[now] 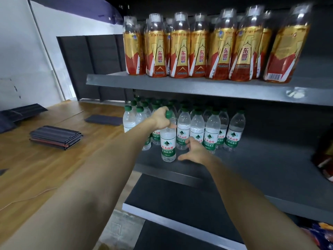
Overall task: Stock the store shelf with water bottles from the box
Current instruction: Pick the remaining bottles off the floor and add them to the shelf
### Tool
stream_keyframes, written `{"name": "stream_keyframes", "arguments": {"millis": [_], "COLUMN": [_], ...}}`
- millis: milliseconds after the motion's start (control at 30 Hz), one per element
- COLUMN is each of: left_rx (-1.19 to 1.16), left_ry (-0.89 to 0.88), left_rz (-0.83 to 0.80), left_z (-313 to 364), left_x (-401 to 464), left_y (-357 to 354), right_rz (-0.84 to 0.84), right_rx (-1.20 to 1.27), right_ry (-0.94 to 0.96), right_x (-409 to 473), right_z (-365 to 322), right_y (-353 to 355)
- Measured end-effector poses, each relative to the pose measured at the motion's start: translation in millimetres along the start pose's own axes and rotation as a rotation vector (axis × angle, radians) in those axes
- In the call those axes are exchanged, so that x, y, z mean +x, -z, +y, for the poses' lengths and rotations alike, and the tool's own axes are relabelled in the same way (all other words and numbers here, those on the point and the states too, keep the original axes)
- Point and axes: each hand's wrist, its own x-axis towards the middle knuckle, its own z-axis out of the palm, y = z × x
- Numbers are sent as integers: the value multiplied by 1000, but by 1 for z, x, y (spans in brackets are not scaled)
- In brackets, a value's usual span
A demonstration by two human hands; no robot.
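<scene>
My left hand [161, 118] grips the neck and green cap of a clear water bottle [168, 144] that stands upright on the dark middle shelf [261, 159], in front of the others. Just to its right my right hand [194, 151] is spread open, its fingers near the bottom of the bottles behind, holding nothing. Several more water bottles [212, 130] with green caps and green-white labels stand in rows further back on the same shelf. The box is not in view.
On the upper shelf [198, 85] stand several gold-and-red drink bottles [180, 49]. A lower dark shelf [180, 201] juts out below. Left lies a wooden floor [45, 159] with stacked dark panels [55, 137]. Colourful packets [324, 159] sit at the right edge.
</scene>
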Motion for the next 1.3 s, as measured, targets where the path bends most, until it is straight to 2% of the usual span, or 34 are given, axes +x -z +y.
{"name": "stream_keyframes", "arguments": {"millis": [233, 633, 1000, 1300], "left_rx": [243, 450, 608, 679], "left_ry": [-40, -79, -94, -195], "left_rz": [-48, -94, -47, 7], "left_z": [-23, -29, -43, -43], "left_x": [28, 58, 74, 81], "left_y": [7, 24, 38, 31], "right_rz": [-11, -53, -53, -102], "right_rx": [6, -103, -114, -222], "right_ry": [-37, -74, -52, -36], "right_x": [33, 75, 100, 110], "right_z": [-12, -20, -33, -41], "right_y": [-12, -24, -38, -36]}}
